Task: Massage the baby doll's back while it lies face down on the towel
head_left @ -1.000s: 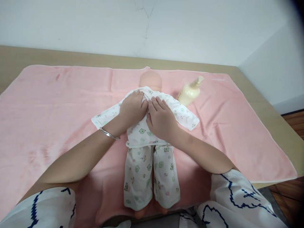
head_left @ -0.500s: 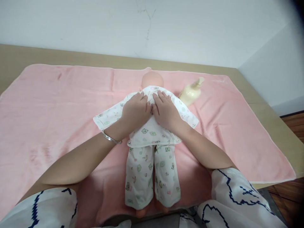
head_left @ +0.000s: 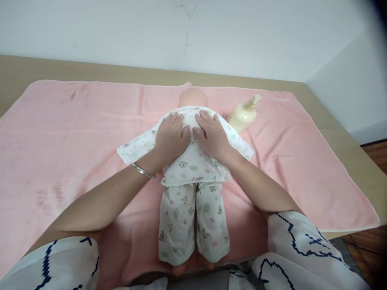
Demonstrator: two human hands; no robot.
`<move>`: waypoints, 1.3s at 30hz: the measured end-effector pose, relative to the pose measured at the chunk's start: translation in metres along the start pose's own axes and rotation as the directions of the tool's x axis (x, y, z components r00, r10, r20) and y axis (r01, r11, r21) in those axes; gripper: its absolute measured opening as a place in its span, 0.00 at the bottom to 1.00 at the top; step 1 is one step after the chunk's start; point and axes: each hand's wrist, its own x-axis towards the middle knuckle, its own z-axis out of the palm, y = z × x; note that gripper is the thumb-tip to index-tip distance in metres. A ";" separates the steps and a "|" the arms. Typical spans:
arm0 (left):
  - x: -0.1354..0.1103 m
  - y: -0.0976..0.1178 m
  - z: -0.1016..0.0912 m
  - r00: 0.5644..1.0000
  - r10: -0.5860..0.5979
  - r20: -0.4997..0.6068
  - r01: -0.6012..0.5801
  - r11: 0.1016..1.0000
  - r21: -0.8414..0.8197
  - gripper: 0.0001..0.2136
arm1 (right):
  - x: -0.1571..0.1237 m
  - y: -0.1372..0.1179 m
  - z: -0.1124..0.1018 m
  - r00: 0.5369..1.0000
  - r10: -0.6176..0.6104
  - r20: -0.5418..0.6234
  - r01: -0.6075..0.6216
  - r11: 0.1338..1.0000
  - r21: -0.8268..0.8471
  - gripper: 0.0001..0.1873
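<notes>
A baby doll [head_left: 192, 98] lies on a pink blanket [head_left: 75, 133], its head toward the wall and its feet toward me. It wears a white printed shirt [head_left: 193, 165] and matching trousers [head_left: 177, 221]. My left hand [head_left: 172, 137] rests flat on the left of the doll's upper body, fingers stretched toward its head. On the right side my right hand [head_left: 212, 135] lies flat too, thumb pointing inward. A narrow strip of shirt shows between the two thumbs. Neither hand grips anything. The doll's face cannot be seen.
A cream pump bottle [head_left: 243, 116] lies tilted on the blanket, right of the doll's shoulder. The blanket covers most of a wooden table [head_left: 332, 141], which meets a white wall [head_left: 121, 36] at the back. A silver bangle [head_left: 143, 171] circles my left wrist.
Both hands have slid slightly outward over the doll's upper body, so the thumbs are a little further apart. The doll and bottle have stayed in place; the view has shifted slightly.
</notes>
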 end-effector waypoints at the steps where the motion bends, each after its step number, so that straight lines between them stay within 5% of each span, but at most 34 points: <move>1: 0.000 0.000 0.000 1.000 -0.001 0.001 0.001 1.000 -0.007 0.24 | 0.001 0.002 0.002 1.000 0.003 -0.009 -0.003 1.000 0.002 0.29; 10: -0.001 0.001 0.001 1.000 0.012 -0.013 -0.012 1.000 -0.012 0.23 | 0.000 0.005 0.005 1.000 -0.018 -0.020 0.017 1.000 -0.020 0.29; 16: -0.015 0.029 -0.025 0.989 0.054 0.137 -0.064 0.996 0.067 0.24 | 0.008 0.019 -0.012 0.976 -0.154 0.155 0.160 0.987 -0.022 0.33; 21: 0.002 0.018 -0.035 0.979 0.021 0.202 -0.031 0.998 0.046 0.16 | -0.005 -0.001 -0.011 0.995 -0.073 0.075 0.082 0.988 -0.132 0.30; 24: 0.014 0.002 -0.027 0.982 -0.046 0.183 0.030 0.995 0.092 0.16 | -0.016 -0.019 -0.009 0.999 -0.035 0.027 0.039 0.985 -0.170 0.29; 27: 0.016 -0.004 -0.020 0.989 0.028 0.145 -0.054 0.982 0.182 0.19 | -0.020 -0.026 -0.009 0.999 -0.030 0.022 0.033 0.985 -0.170 0.28; 30: 0.006 0.004 -0.020 0.984 0.103 0.147 -0.135 0.964 0.230 0.21 | -0.015 -0.019 -0.010 0.999 -0.047 0.024 0.050 0.989 -0.136 0.28; 35: -0.016 0.031 -0.027 0.995 0.053 0.079 -0.073 0.959 0.274 0.23 | 0.003 0.005 -0.010 0.991 -0.071 0.117 0.074 0.997 -0.021 0.28; 39: -0.012 0.028 -0.023 0.996 0.058 0.070 -0.070 0.980 0.184 0.21 | -0.002 -0.004 -0.009 0.995 -0.030 0.097 0.036 0.997 -0.066 0.29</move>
